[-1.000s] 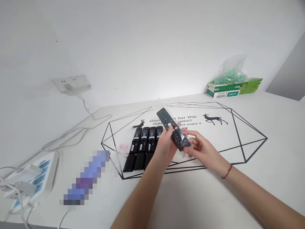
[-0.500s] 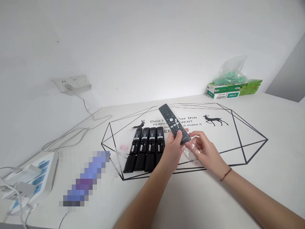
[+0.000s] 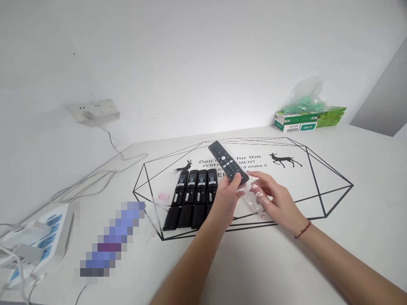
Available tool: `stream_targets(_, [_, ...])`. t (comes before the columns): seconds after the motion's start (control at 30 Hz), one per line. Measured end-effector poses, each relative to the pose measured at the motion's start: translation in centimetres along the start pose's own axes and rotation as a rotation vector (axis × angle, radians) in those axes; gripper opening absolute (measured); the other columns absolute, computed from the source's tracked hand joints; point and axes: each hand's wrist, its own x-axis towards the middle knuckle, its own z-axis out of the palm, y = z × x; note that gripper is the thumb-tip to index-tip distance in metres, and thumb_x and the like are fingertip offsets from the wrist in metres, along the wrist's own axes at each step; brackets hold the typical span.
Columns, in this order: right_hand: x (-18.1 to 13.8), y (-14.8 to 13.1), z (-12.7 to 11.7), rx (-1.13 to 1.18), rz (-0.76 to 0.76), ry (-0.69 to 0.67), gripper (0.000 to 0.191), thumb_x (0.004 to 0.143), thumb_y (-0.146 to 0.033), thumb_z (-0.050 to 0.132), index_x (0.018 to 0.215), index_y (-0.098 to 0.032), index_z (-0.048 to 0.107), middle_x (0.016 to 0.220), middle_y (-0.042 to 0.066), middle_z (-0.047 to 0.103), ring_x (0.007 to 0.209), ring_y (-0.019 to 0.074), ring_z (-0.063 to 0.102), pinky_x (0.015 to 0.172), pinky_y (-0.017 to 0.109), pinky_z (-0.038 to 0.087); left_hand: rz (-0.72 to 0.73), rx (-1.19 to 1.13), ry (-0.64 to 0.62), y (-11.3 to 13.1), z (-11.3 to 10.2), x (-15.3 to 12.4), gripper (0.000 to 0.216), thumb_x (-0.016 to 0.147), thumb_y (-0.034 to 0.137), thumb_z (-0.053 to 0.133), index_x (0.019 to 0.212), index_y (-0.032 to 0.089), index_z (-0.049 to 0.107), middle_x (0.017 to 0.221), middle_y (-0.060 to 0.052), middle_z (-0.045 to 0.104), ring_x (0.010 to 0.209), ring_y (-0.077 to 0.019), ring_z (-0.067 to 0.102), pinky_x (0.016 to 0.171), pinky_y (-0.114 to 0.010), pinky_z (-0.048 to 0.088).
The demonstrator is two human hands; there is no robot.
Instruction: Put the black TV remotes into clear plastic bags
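My left hand (image 3: pixel 227 195) grips the lower end of a black remote control (image 3: pixel 226 161), its thumb on the button side. The remote is tilted, buttons facing up toward me. Just to the right, my right hand (image 3: pixel 276 197) is closed on a crinkled clear plastic bag (image 3: pixel 253 195) beside the remote's lower end. Left of my hands, several black remotes (image 3: pixel 190 180) lie face down in a row, their battery compartments uncovered. Below them sit black battery covers (image 3: pixel 186 216), partly hidden at the right by my left hand and forearm.
On the left are a power strip (image 3: pixel 52 241) with plugs, loose white cables (image 3: pixel 92 178) and a pixelated bluish object (image 3: pixel 117 237). Green and white boxes (image 3: pixel 295 120) with a plastic bag (image 3: pixel 307 97) on top stand at the back right. A wall socket (image 3: pixel 98 111) is above the table.
The remote, wrapped in clear plastic half a second ago, now shows bare buttons. The bag is bunched at my right hand, which has drawn slightly apart from my left.
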Motion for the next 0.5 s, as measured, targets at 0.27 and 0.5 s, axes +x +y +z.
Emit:
stream_targets(0.27, [0.4, -0.7, -1.4, 0.099, -0.209, -0.144, 0.023, 0.092, -0.028, 0.046, 0.103, -0.024, 0.065, 0.099, 0.007, 0.064, 0.084, 0.0188, 0.06, 0.066, 0.031, 0.051, -0.017, -0.045, -0.046, 1.2, -0.5, -0.1, 0.025, 0.075, 0.035, 0.069, 0.091, 0.015, 0.067, 0.1, -0.008, 0.065, 0.079, -0.0133, 0.054, 0.077, -0.029, 0.041])
stream_targets(0.5, [0.4, -0.2, -0.3, -0.202, -0.074, 0.055, 0.02, 0.086, -0.036, 0.057, 0.093, -0.024, 0.071, 0.088, 0.006, 0.051, 0.078, 0.0189, 0.053, 0.069, 0.034, 0.05, 0.004, 0.011, -0.118, 1.2, -0.5, -0.4, 0.026, 0.077, 0.032, 0.066, 0.101, 0.023, 0.064, 0.112, -0.005, 0.063, 0.101, -0.0183, 0.054, 0.075, -0.027, 0.038])
